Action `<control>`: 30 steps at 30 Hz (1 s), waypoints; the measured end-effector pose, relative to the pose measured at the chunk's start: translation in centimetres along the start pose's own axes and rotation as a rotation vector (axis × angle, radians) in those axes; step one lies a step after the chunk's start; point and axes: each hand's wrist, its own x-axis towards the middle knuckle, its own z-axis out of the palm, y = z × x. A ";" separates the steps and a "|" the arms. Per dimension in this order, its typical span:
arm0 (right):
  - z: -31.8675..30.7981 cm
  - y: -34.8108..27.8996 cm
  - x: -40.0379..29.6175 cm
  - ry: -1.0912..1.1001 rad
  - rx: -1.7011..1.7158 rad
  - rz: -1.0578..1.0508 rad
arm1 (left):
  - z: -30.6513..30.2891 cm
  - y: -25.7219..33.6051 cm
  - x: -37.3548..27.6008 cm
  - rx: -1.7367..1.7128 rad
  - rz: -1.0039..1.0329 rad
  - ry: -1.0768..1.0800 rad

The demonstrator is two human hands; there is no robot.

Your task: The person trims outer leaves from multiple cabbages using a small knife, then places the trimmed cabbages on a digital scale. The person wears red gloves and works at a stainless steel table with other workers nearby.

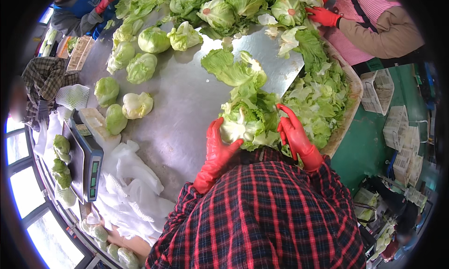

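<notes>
My left hand (217, 151), in a red rubber glove, cups the near left side of an iceberg lettuce head (238, 127). The lettuce's pale stem end faces up, and loose green outer leaves spread to its right. On the right, my right hand (296, 135), also gloved in red, is curled beside those leaves. A slim dark-red handle (292, 151) shows below its fingers; the rest of that tool is hidden or blurred. Beyond the head, a detached outer leaf (231, 69) lies on the metal table (179, 93).
Trimmed lettuces (141, 68) stand at the left, untrimmed heads (217, 13) at the back. A crate (345, 128) of leaves adjoins my right side. A digital scale (92, 156) and white foam netting (129, 185) lie left. Co-workers' gloved hands (324, 16) reach in at the far edge.
</notes>
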 end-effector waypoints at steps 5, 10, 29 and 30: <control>2.3 -2.7 -1.8 -0.384 -0.311 -0.063 | 0.1 0.5 -0.3 0.021 0.111 0.018; 2.0 -2.6 -1.2 -0.449 -0.214 0.195 | 0.5 0.9 -0.4 0.128 0.186 0.012; 3.4 1.4 -1.4 -0.126 -0.621 -0.448 | 0.6 1.4 -0.1 0.157 0.181 0.009; 3.5 1.5 -1.6 -0.101 -0.684 -0.422 | 0.6 1.4 -0.1 0.153 0.170 0.006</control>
